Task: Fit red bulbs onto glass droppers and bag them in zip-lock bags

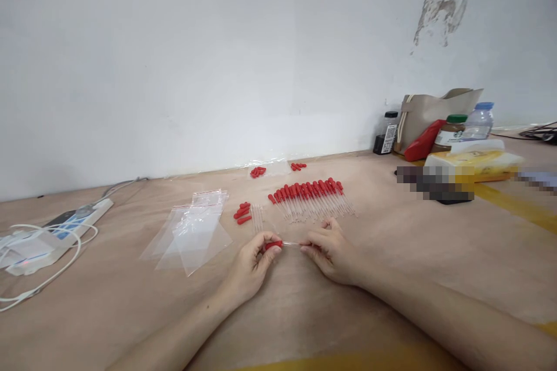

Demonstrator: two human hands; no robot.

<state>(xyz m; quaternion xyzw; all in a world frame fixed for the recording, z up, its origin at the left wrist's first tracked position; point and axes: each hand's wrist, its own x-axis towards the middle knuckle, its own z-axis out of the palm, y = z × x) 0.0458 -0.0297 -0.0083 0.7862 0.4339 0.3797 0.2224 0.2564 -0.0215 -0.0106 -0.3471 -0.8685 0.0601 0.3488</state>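
Between finger and thumb, my left hand [257,258] pinches a red rubber dropper bulb [274,244]. A thin clear glass tube [292,243] runs from the bulb's mouth to my right hand [328,249], whose fingers are closed on its other end. Just beyond my hands lies a row of droppers [308,200], red bulbs pointing away from me. Several loose red bulbs [242,213] sit to the left, beside a few bare glass tubes [257,217]. More red bulbs [258,172] rest on a clear bag near the wall.
Clear zip bags [191,235] lie fanned out left of my hands. Further left is a power strip [61,237] with white cables. At the back right stand a dark bottle [385,136], a grey bag [435,116], a green-lidded jar [450,133] and a tissue pack [474,163].
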